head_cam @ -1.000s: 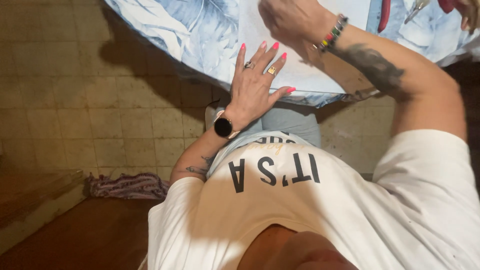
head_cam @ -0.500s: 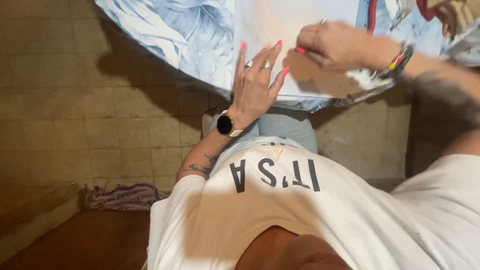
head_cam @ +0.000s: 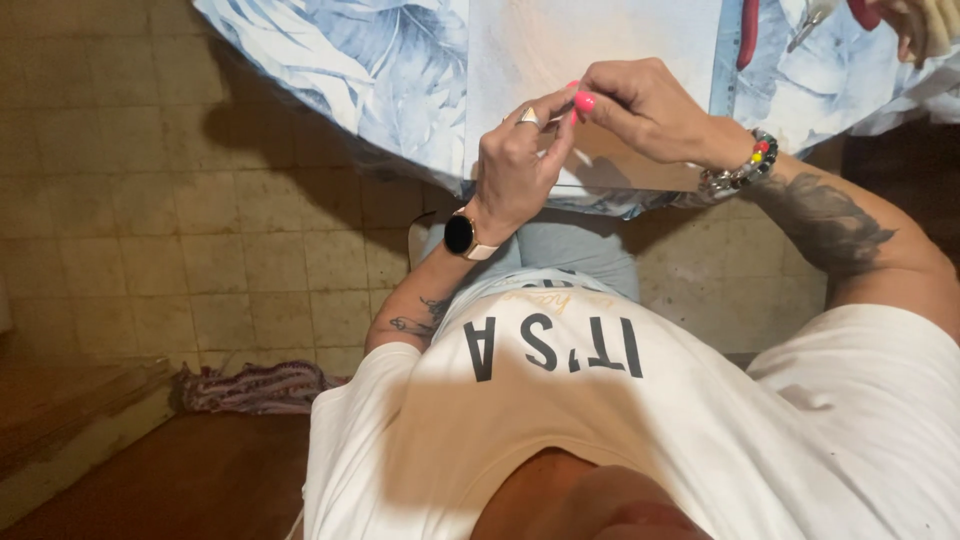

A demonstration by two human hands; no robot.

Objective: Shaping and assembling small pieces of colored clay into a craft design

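My left hand (head_cam: 515, 165), with a ring and a black wristwatch (head_cam: 460, 235), is raised at the table's near edge with its fingers curled in. My right hand (head_cam: 645, 105), with pink nails and a bead bracelet (head_cam: 745, 170), pinches at the left hand's fingertips. Anything between the fingertips is too small to make out. Both hands hover over a pale rectangular sheet (head_cam: 590, 40) that lies on a blue leaf-patterned tablecloth (head_cam: 380, 70).
Red-handled pliers (head_cam: 748, 35) lie on the cloth beyond my right hand. Part of another hand (head_cam: 920, 25) shows at the top right corner. Below are a tiled floor, a crumpled patterned rag (head_cam: 250, 385) and a wooden step (head_cam: 70, 400) at left.
My left hand lay flat with spread fingers on the sheet; it has lifted and curled. My right hand came down from the far side and now meets the left fingertips.
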